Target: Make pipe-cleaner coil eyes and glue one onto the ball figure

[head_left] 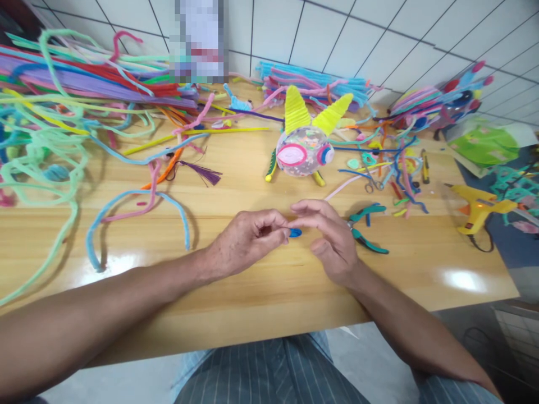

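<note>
Between thumb and forefinger, my left hand (256,238) pinches a small blue coiled piece of pipe cleaner (296,232). My right hand (330,233) is close beside it, fingers apart and reaching over the blue coil; its fingertips come up to the left hand's. Beyond both hands stands a round clear ball figure (305,151) with yellow pipe-cleaner ears (332,114) and two eye-like discs, one pink and white, one blue and pink. Just right of my right hand lie green-handled pliers (366,230), their jaws hidden behind the hand.
A light wooden table (236,311) runs against a tiled wall. Tangled green pipe cleaners (46,151) and purple bundles (126,84) fill the left. A yellow glue gun (478,207) lies at the right edge, near a small cutter (425,166) and scissors (373,182).
</note>
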Motion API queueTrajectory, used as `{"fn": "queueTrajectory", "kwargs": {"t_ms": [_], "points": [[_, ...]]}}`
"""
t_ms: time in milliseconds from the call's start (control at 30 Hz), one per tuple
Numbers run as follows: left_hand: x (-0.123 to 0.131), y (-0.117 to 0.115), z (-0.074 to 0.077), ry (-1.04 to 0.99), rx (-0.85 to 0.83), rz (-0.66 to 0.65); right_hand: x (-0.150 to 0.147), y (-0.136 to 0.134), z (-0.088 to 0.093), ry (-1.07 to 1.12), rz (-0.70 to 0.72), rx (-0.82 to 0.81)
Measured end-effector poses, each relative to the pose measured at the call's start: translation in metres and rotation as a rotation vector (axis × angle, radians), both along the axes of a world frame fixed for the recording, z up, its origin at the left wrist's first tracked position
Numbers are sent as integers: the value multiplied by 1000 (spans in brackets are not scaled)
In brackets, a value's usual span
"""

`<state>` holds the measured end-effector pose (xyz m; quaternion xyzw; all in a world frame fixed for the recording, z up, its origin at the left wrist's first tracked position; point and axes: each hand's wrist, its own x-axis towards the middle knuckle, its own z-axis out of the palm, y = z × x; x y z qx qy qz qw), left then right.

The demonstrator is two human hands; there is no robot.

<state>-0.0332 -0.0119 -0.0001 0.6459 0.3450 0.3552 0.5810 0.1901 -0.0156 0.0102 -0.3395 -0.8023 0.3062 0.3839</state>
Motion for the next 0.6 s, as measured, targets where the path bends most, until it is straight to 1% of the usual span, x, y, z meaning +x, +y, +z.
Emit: {"fn": "queueTrajectory", "kwargs": {"t_ms": [267, 333, 467, 533, 600], "points": [[1, 1, 0, 23, -13, 1, 0, -2, 0, -32, -5, -13], [1, 1, 0, 22, -15, -1, 1, -1, 0, -9, -2, -46], [0, 0, 0, 37, -18, -3, 1, 1, -3, 110, -16, -138], [0, 0, -1, 43, -21, 1, 1, 2, -4, 132, -45, -147], [0, 1, -2, 47, -15, 1, 1, 3, -5, 110, -77, -135]]}}
